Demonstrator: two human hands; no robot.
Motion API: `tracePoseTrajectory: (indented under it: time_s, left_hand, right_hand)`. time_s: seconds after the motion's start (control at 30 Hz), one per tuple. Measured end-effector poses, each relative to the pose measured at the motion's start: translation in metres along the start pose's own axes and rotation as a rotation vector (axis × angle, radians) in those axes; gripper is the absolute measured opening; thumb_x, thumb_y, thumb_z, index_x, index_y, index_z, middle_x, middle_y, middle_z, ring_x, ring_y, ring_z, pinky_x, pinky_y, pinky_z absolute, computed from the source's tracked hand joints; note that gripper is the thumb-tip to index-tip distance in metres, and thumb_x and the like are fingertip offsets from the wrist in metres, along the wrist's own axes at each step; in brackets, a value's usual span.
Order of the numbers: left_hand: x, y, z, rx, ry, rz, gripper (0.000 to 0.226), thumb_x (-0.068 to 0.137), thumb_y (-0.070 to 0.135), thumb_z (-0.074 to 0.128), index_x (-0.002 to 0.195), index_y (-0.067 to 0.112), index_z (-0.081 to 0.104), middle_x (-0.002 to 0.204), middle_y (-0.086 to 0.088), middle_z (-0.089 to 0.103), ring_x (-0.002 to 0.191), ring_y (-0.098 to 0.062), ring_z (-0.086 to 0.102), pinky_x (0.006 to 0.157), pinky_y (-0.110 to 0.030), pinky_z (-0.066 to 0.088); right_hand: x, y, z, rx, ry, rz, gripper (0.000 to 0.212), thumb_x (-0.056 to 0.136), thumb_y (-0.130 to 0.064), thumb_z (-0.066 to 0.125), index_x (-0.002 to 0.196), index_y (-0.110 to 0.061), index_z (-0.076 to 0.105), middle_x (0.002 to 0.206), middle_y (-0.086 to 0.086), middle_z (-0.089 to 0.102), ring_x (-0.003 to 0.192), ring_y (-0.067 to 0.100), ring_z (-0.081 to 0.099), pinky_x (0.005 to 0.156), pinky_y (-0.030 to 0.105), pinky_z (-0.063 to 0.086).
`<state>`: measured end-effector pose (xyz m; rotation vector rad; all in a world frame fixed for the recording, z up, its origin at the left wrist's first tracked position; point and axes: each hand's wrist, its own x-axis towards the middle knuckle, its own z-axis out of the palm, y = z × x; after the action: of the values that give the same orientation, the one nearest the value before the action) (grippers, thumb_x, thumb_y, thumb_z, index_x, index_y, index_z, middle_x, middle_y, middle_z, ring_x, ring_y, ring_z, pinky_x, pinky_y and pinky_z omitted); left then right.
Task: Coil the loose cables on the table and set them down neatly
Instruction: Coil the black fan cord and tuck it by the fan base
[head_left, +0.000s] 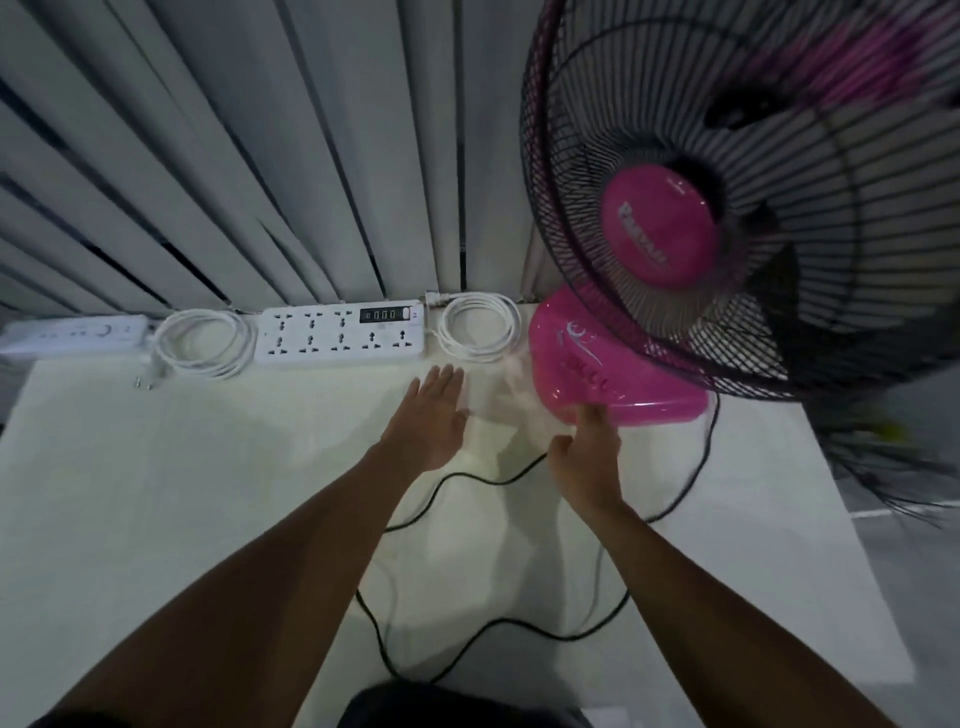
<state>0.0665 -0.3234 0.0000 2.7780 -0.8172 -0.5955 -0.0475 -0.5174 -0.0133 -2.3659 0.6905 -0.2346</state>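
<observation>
One loose black cable (467, 631), two white coils (203, 343) (480, 326), two open hands (434, 415) (587, 457).

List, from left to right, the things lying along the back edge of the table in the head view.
small white power strip → coiled white cable with plug → large white power strip → second coiled white cable → pink fan base
</observation>
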Motion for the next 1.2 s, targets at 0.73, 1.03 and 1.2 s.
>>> tracePoseTrajectory:
  time_s: [0.73, 1.03, 1.2]
  left_hand:
    - [-0.119, 0.041, 0.007, -1.134, -0.261, -0.241, 0.046, 0.101, 0.044, 0.046, 0.107, 0.008, 0.073, 0.093, -0.005, 0.074, 0.078, -0.016, 0.065, 0.075, -0.027, 0.050]
    - [-0.110, 0.051, -0.050, -1.868, -0.059, -0.373, 0.027, 0.102, 0.019, 0.036, 0.080, 0.014, 0.050, 0.092, -0.015, 0.075, 0.099, -0.030, 0.065, 0.089, -0.034, 0.046]
    - [-0.123, 0.046, -0.079, -1.704, -0.102, -0.333, 0.022, 0.098, 0.022, 0.038, 0.080, 0.015, 0.049, 0.048, 0.000, 0.031, 0.042, -0.020, 0.041, 0.055, -0.032, 0.031]
  right_hand:
    - [-0.082, -0.014, -0.016, 0.171, -0.055, 0.299, 0.021, 0.071, -0.027, 0.077, 0.057, -0.017, 0.067, 0.051, -0.005, 0.063, 0.054, 0.006, 0.060, 0.054, 0.013, 0.042]
    - [-0.118, -0.017, -0.027, 0.273, -0.435, -0.008, 0.074, 0.066, -0.042, 0.090, 0.131, -0.037, 0.055, 0.112, -0.010, 0.053, 0.094, -0.001, 0.054, 0.073, 0.009, 0.043]
    - [-0.090, -0.010, -0.046, 0.247, -0.365, 0.037, 0.045, 0.087, -0.026, 0.074, 0.129, -0.027, 0.059, 0.113, 0.001, 0.062, 0.090, 0.009, 0.061, 0.070, 0.010, 0.046]
